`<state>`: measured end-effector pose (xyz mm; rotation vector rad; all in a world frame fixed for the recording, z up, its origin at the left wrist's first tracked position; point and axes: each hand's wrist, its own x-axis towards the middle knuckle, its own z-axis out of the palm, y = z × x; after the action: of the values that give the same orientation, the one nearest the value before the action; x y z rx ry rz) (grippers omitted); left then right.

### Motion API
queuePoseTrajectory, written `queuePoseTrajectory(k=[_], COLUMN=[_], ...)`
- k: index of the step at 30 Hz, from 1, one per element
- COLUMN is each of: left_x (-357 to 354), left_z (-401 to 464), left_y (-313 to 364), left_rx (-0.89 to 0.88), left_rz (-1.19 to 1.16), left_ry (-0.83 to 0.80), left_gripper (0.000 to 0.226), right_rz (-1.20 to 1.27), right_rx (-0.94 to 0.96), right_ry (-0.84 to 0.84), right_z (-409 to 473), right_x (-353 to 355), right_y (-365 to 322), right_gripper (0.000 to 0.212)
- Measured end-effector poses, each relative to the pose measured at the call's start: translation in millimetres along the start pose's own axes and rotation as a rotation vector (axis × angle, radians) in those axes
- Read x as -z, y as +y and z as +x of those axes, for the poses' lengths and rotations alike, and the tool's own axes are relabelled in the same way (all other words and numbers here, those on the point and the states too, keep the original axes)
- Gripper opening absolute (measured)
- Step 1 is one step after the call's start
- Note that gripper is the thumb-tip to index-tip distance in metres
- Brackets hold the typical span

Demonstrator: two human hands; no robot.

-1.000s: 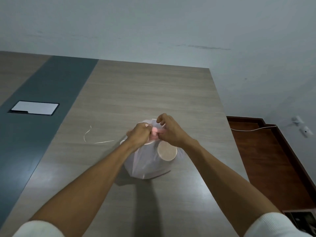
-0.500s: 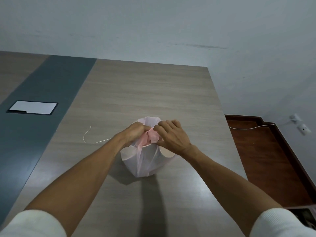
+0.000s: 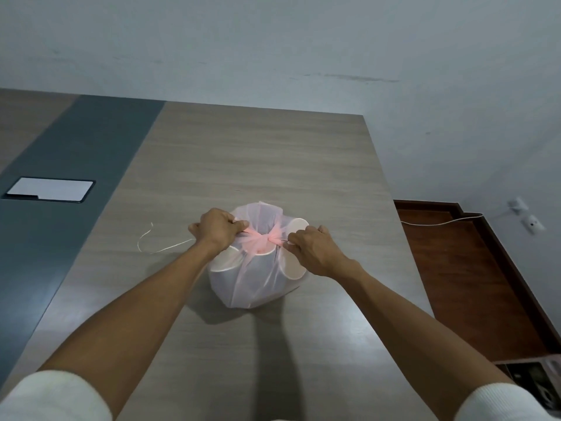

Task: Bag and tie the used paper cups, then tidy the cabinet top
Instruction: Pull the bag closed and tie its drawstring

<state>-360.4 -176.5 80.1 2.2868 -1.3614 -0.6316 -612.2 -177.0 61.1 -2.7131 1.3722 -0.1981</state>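
So the bag sits in the middle of the wooden cabinet top, thin pinkish-white plastic with the paper cups showing through its sides. Half a second back both hands were bunched together right over the mouth of it. Now they've come apart sideways, and there's a tight pink knot stretched between them. The left hand has its fingers curled round one tail of the plastic, and the right hand is pinching the other tail between thumb and fingertips, both pulling outward.

To me that looks like the knot getting cinched down, so the bagging half of the job is basically done. Whether it's a single or a double knot, I can't say.

Off to the left, near the left wrist, a thin pale ribbon or string lies loose on the wood. That's probably part of the tidying left to do. Further left there's a dark strip with a white panel set into it.

Stuff I can't make out: how many cups are in there, since the plastic blurs them. The left hand's fingertips are tucked under, out of sight. There's something dark at the bottom right corner, cut off by the edge.
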Motion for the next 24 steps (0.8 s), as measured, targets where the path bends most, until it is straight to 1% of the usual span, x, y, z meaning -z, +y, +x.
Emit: queuePoseTrajectory(k=[2, 3, 4, 6, 8, 9, 10, 12, 13, 14, 16, 17, 18, 20, 21, 23, 24], left_x=[0, 0, 1, 3, 7, 7, 6, 1, -2, -5, -11, -14, -17, -22, -23, -24, -24], left_z=[1, 1, 1, 1, -5, -7, -11, -20, -23, -25, -29, -31, -31, -32, -34, -36, -37], left_y=[-2, -2, -3, -5, 1, 5, 10, 19, 21, 22, 20, 18, 17, 14, 14, 16, 16], left_rx=[-0.011, -0.032, -0.063, -0.147, -0.236, -0.245, -0.222, -0.139, -0.104, -0.079, -0.044, -0.022, 0.008, 0.067, 0.081, 0.072, 0.066], left_rz=[0.025, 0.034, 0.018, -0.086, -0.209, -0.319, -0.466, -0.758, -0.876, -0.959, -1.049, -1.074, -1.091, -1.085, -1.080, -1.097, -1.117], left_ry=[-0.011, -0.020, -0.032, -0.067, -0.105, -0.146, -0.207, -0.346, -0.397, -0.445, -0.551, -0.574, -0.562, -0.482, -0.456, -0.465, -0.483], left_gripper=[0.041, 0.044, 0.049, 0.050, 0.045, 0.040, 0.034, 0.026, 0.025, 0.026, 0.023, 0.021, 0.020, 0.025, 0.024, 0.012, 0.011], right_rz=[0.031, 0.087, 0.200, 0.568, 1.002, 1.212, 1.392, 1.630, 1.685, 1.715, 1.756, 1.776, 1.788, 1.762, 1.738, 1.722, 1.725], right_rx=[-0.026, -0.052, -0.094, -0.204, -0.309, -0.368, -0.431, -0.538, -0.559, -0.553, -0.526, -0.539, -0.564, -0.594, -0.619, -0.704, -0.738], right_ry=[-0.063, -0.094, -0.122, -0.100, -0.024, 0.002, 0.022, 0.059, 0.058, 0.051, 0.041, 0.057, 0.081, 0.118, 0.128, 0.145, 0.153], right_z=[2, 3, 3, 6, 11, 15, 17, 23, 24, 24, 21, 19, 19, 20, 21, 23, 25], right_x=[0, 0, 1, 6, 14, 15, 15, 12, 10, 7, 4, 2, 1, -1, -1, -1, -1], right_y=[1, 2, 1, -1, -8, -12, -16, -19, -20, -21, -24, -26, -27, -29, -31, -34, -36], right_gripper=[0.033, 0.033, 0.035, 0.041, 0.032, 0.027, 0.026, 0.033, 0.033, 0.028, 0.010, 0.010, 0.012, 0.006, 0.009, 0.014, 0.013])
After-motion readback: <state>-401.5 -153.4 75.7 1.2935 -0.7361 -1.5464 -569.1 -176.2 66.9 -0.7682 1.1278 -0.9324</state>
